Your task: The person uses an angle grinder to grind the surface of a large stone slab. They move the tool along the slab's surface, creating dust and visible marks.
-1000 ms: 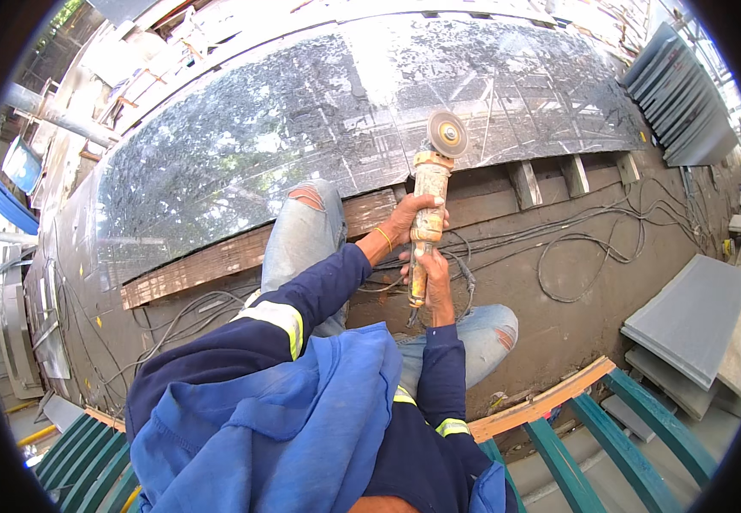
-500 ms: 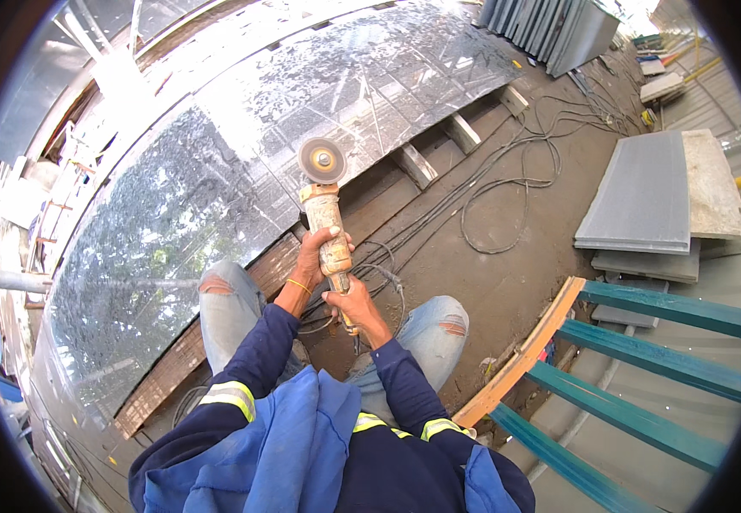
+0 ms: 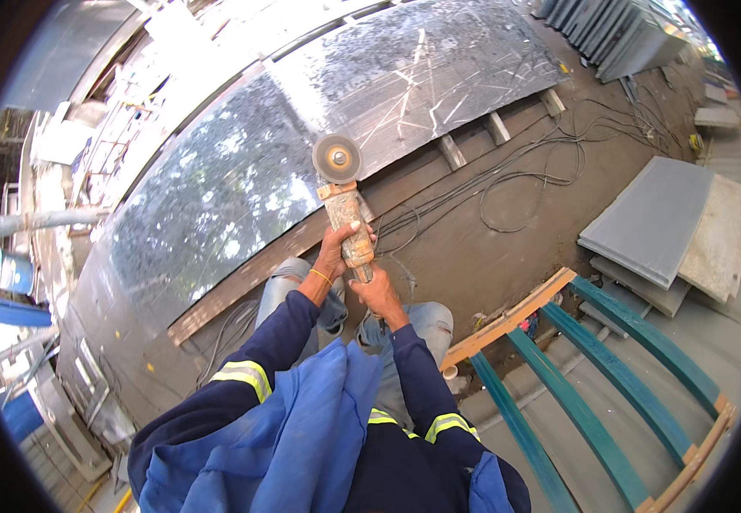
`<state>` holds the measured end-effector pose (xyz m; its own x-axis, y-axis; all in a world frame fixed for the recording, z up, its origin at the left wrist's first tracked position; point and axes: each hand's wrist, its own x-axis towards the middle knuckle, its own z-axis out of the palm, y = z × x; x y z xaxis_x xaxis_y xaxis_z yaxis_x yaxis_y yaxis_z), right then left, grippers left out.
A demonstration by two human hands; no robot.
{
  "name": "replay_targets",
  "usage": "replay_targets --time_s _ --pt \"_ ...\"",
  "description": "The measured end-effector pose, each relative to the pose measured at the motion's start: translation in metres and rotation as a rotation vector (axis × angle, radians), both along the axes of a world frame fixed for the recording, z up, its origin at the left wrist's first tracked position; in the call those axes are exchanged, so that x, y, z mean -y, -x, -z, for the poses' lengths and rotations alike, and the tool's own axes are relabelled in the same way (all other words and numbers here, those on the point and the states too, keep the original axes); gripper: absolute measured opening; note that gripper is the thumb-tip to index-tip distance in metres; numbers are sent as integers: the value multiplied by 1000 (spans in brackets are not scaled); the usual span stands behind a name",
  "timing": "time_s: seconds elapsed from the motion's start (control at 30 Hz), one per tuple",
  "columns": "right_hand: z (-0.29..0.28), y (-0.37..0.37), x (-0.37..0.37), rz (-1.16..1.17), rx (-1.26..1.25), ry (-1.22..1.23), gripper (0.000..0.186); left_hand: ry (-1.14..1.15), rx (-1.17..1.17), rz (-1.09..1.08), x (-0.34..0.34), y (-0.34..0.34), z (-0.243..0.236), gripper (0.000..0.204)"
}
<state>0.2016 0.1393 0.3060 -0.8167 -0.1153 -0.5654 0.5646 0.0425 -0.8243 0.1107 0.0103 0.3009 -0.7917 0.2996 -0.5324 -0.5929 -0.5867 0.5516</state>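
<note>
A dusty, paint-flaked angle grinder (image 3: 350, 227) with a round cutting disc (image 3: 337, 158) points away from me, its disc raised in front of the edge of a long glossy dark slab (image 3: 217, 171). My left hand (image 3: 337, 252) is closed round the grinder's body. Below it my right hand (image 3: 376, 291) grips the rear handle, from which a cord hangs partly hidden. My torn-jeaned knees show beneath my arms, near the timber beam (image 3: 212, 303) under the slab.
Loose cables (image 3: 507, 214) lie on the muddy ground. Stacked grey boards (image 3: 635, 214) are at right, upright sheets (image 3: 610, 38) at far upper right. Teal slats on a wooden frame (image 3: 610, 393) span the lower right. A blue bucket (image 3: 13, 271) and scaffold pipe (image 3: 41, 220) stand at left.
The view has swung about as my head moved. My knees have drawn in behind my arms. Both hands still hold the grinder, which leans more to the left than a second ago.
</note>
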Motion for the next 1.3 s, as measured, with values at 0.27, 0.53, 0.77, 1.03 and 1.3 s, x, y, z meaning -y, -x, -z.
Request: replay_targets --time_s 0.27,0.53,0.77,1.03,1.3 --pt "-138 5 26 -386 79 -8 39 -175 152 -310 68 -50 -110 51" --pt "-245 23 92 -861 48 -44 30 -167 86 -707 131 -109 -196 42" --pt "-224 7 85 -968 -40 123 31 -178 194 -883 118 -145 -201 43" --pt "-229 29 -11 -844 311 175 55 -106 236 -941 54 -154 -203 36" --pt "-159 49 -197 -1112 -229 -877 46 -129 222 -911 -58 -122 -225 34"
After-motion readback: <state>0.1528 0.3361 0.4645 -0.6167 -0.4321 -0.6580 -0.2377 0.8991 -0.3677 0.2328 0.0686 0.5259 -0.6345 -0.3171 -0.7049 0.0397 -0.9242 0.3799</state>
